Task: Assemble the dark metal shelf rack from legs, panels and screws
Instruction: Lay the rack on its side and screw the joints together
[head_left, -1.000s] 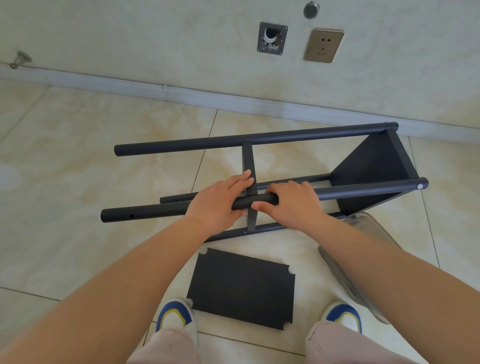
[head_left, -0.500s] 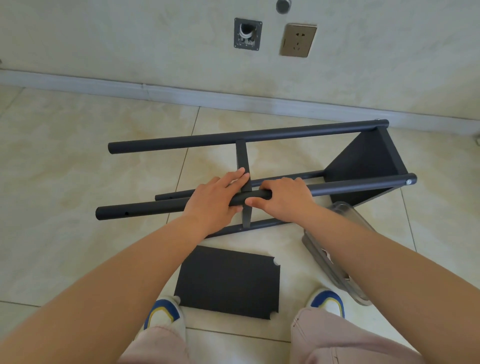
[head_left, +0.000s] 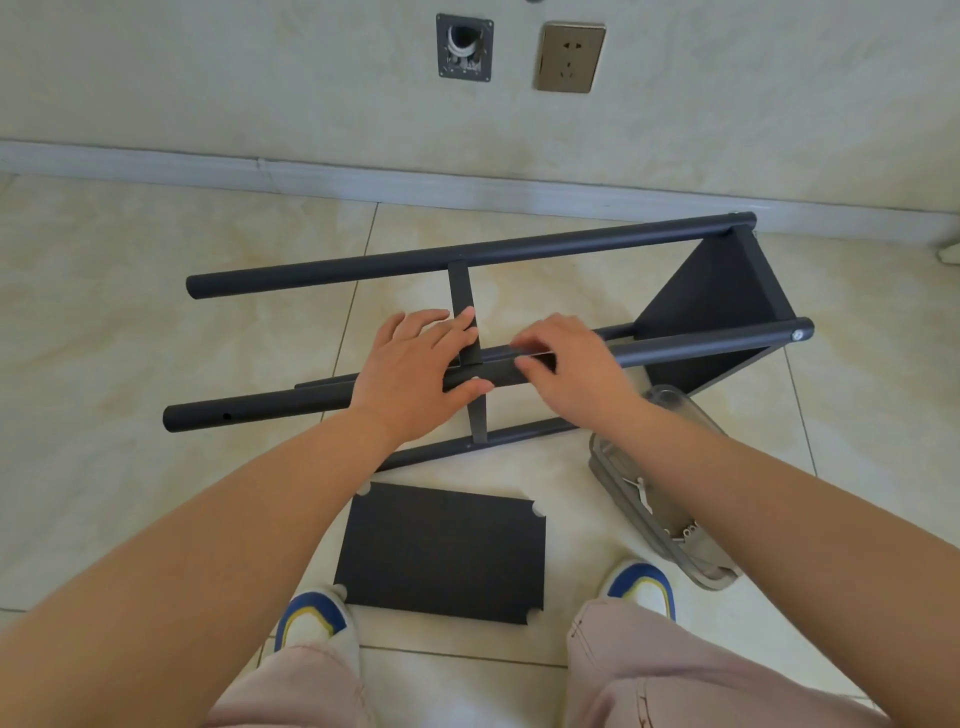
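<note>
The dark metal rack (head_left: 571, 244) lies on its side on the tiled floor, its legs running left to right. One panel (head_left: 711, 291) is fixed at the right end, and a middle panel (head_left: 460, 291) stands edge-on between the legs. My left hand (head_left: 410, 374) lies over the near upper leg (head_left: 260, 410). Its fingers reach onto the middle panel's edge and its thumb hooks under the leg. My right hand (head_left: 576, 369) grips the same leg just right of that panel, fingers curled over it. A loose dark panel (head_left: 441, 551) lies flat between my shoes.
A clear plastic box (head_left: 670, 525) with small hardware inside lies on the floor under my right forearm. The wall and skirting board (head_left: 363, 179) run close behind the rack, with a socket (head_left: 571, 57) above. My shoes (head_left: 311, 618) stand beside the loose panel.
My left fingers have spread further over the middle panel's edge. My right hand has slid slightly right along the leg. The view has shifted a little; the rack has stayed put.
</note>
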